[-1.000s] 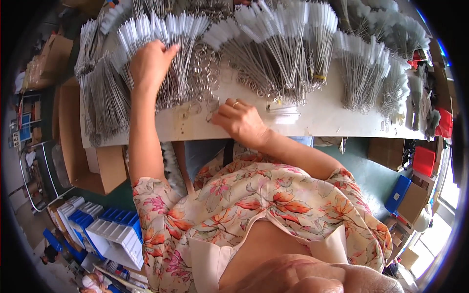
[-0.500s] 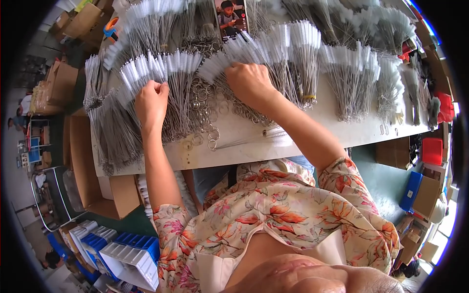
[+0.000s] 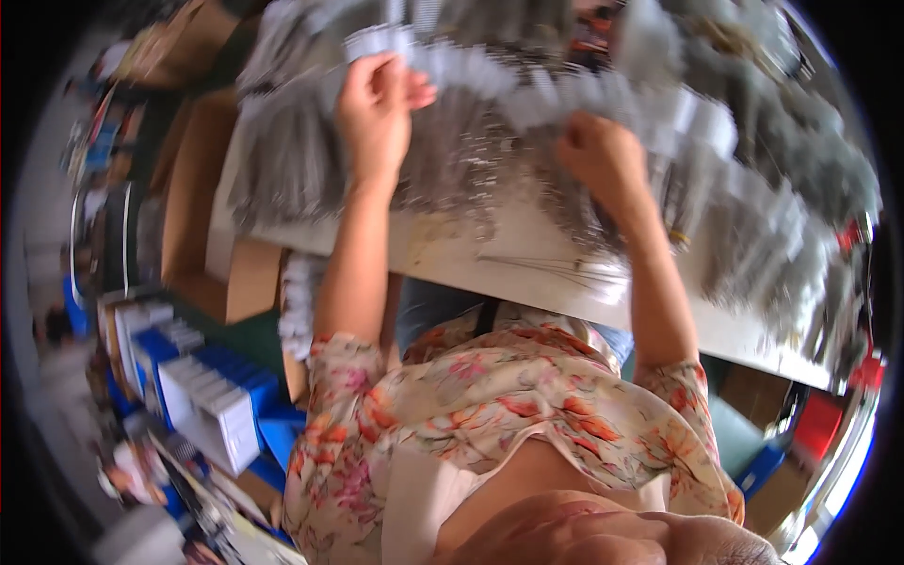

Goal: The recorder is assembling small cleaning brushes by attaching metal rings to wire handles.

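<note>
Rows of thin wire brushes (image 3: 452, 85) with white bristle heads and grey stems cover the table; motion blurs them. At the left end of the near row, my left hand (image 3: 377, 113) is raised over the brushes, its fingers half curled and apart, with nothing visible in them. White bristle heads (image 3: 377, 42) show just beyond its fingertips. My right hand (image 3: 610, 160) is closed among the brushes further right; whatever its fingers hold is hidden. Between the hands, small metal rings (image 3: 485, 155) at the stem ends are smeared. A few loose brushes (image 3: 565, 268) lie near the front edge.
The pale table (image 3: 424, 245) ends in front of my body. An open cardboard box (image 3: 254, 278) stands left of it, with white and blue plastic bins (image 3: 212, 395) below. A red bin (image 3: 817, 424) sits at the lower right. A small picture or screen (image 3: 593, 33) stands at the back.
The whole view has swung, so the table sits further right in it and is blurred. My left hand has lifted and its fingers have loosened; my right hand stays closed among the brushes.
</note>
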